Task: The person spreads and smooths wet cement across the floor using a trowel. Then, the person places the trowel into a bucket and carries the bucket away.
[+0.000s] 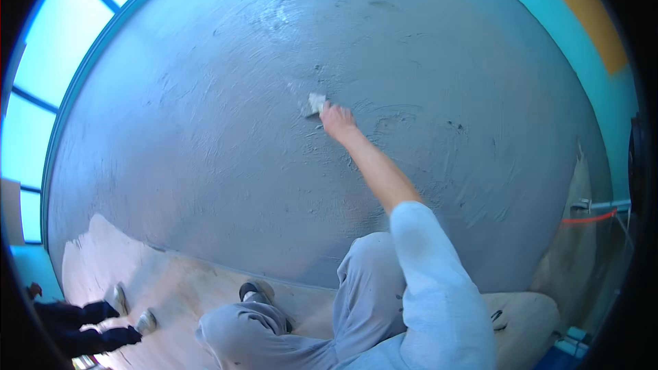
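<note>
My right hand (338, 121) is closed around a small trowel (316, 103), whose pale, smeared blade lies flat against wet grey cement (226, 157). The hand covers the handle. Around the blade, the cement carries curved strokes, ridges and a few dark lumps. My right forearm reaches forward and to the left over the coated floor, the light sleeve pushed up to the elbow. My left hand does not show.
I crouch on a bare, pale strip of floor (192, 275) along the cement's near edge. Another person's shoes (146, 322) and dark trouser legs are at lower left. Tall windows (38, 133) line the left; an orange-red strip (591, 218) lies at right.
</note>
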`<state>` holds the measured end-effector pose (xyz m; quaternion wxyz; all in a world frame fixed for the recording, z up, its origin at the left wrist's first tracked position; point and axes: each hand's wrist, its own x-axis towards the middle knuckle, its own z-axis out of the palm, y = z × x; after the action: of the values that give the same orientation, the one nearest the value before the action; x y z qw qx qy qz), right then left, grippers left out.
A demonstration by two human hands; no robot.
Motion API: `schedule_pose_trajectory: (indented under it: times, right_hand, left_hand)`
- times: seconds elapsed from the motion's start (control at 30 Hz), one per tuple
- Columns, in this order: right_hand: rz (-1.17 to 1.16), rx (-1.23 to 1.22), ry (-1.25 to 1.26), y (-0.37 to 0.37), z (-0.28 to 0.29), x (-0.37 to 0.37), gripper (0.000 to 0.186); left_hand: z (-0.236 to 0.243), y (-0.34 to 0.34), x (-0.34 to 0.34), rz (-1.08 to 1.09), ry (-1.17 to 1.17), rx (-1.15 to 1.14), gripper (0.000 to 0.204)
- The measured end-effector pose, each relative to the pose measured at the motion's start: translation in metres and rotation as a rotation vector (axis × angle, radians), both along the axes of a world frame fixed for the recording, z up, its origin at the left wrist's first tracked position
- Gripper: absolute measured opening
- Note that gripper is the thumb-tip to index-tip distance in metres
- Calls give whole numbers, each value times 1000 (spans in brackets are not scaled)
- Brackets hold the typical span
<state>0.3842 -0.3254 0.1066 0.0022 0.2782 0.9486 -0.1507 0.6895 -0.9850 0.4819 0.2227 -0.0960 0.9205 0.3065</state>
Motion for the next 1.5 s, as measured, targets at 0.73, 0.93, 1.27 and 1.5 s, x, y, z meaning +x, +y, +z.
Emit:
schedule_pose_trajectory:
  times: [0.73,0.93,1.27,1.5]
  right_hand:
    - [-1236,-141,344,60,-23,314,35]
    - [-595,-401,220,5,11,207,35]
    - [188,-240,-270,-38,36,344,47]
    - [-544,-17,-197,56,26,398,41]
  left_hand:
    - [8,19,-64,-180,-24,-32,20]
    - [13,17,-49,-160,-20,-50,20]
    - [16,11,-26,-123,-25,-46,20]
    - [21,13,-24,-138,-42,-75,20]
